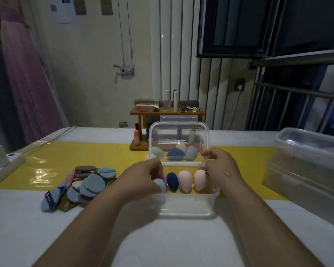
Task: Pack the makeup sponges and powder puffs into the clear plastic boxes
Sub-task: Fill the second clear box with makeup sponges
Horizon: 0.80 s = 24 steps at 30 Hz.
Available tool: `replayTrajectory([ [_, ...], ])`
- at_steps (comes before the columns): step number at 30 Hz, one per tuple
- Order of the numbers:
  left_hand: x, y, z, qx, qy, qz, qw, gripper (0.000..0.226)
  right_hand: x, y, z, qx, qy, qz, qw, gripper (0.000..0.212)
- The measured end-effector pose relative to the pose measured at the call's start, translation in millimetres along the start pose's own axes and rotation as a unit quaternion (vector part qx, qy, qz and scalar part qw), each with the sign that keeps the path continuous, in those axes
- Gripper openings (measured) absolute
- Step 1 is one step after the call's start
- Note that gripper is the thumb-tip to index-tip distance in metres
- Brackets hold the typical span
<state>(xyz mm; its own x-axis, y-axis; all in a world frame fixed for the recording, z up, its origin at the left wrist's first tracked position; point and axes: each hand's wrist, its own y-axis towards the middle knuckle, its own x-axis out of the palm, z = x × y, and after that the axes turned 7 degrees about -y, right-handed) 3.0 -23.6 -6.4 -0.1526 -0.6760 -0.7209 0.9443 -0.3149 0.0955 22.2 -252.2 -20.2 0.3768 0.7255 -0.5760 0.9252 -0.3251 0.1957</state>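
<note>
The clear box (187, 206) sits on the table right in front of you, with a front row of makeup sponges standing in it: a light-blue sponge (160, 185) at the left end, then a navy sponge (172, 181) and two peach sponges (191, 181). More sponges show through the lid (178, 132), which stands tilted up over the box's far side. Your right hand (220, 166) pinches the lid's lower right corner. Your left hand (141, 178) is curled at the box's left end, over the light-blue sponge; whether it grips the sponge or the lid's corner cannot be told. You seem to be finishing the sponge stage. Next, seat that last sponge, then bring the lid down squarely. The powder puffs (85, 185) lie heaped to your left, not yet packed.
</note>
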Motion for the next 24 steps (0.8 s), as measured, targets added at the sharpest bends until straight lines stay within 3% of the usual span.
replayTrajectory([
  [9, 0.4, 0.3, 4.2, 0.030, 0.065, 0.030, 0.997, 0.021, -0.5, -0.7, -0.5, -0.004, 0.001, 0.004, 1.000, 0.028],
  [17, 0.6, -1.1, 4.0, 0.021, 0.143, 0.096, 0.985, 0.006, 1.7, 0.6, -0.5, 0.005, 0.003, 0.012, 1.000, 0.027],
  [21, 1.9, -1.0, 8.7, 0.007, 0.188, 0.090, 0.978, 0.013, 1.5, 0.5, -0.6, 0.006, 0.002, 0.008, 1.000, 0.027],
  [24, 1.3, -1.8, 9.2, -0.003, 0.153, 0.072, 0.986, 0.010, 1.2, 0.6, -0.4, 0.008, 0.001, 0.009, 1.000, 0.027],
])
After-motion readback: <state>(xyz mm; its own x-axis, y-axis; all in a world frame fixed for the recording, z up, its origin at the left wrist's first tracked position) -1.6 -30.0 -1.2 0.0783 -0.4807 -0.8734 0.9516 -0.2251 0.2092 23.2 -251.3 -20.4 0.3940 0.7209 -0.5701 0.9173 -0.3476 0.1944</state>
